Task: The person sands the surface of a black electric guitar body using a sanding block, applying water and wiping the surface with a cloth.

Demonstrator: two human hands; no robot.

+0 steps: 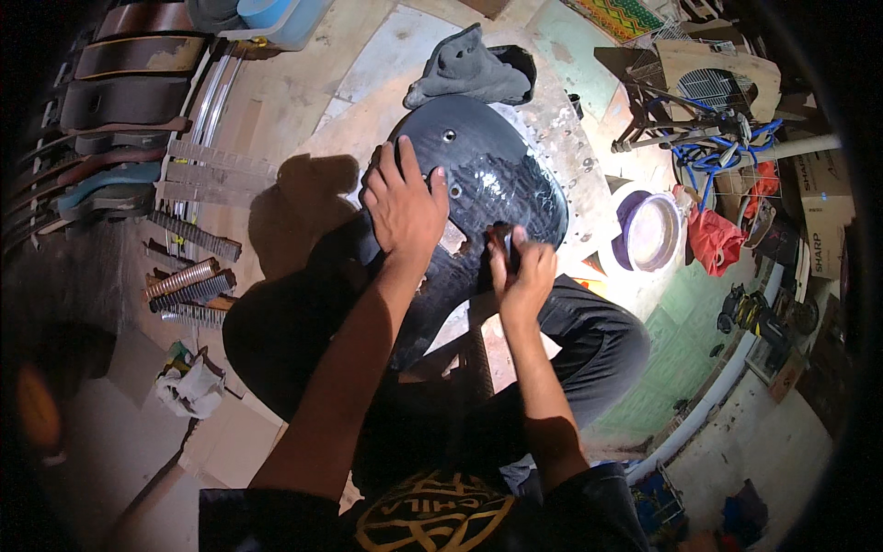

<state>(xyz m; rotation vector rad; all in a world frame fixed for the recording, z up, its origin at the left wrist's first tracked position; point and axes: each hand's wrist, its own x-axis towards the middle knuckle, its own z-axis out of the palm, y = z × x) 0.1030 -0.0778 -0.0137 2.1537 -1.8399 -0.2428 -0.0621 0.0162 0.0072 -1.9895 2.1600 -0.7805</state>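
A glossy black guitar body, with small holes and a wet sheen on part of it, lies across my crossed legs in the head view. My left hand rests on its upper left face with fingers outstretched and slightly apart. My right hand is closed on a small dark block against the body's lower right face; what the block is made of is unclear. A crumpled dark grey cloth lies just beyond the body's top edge.
A purple-rimmed basin sits at right, near tangled blue hose, red bags and cardboard boxes. Stacked guitar bodies, metal strips and a white rag lie left. A clear tub stands at top left.
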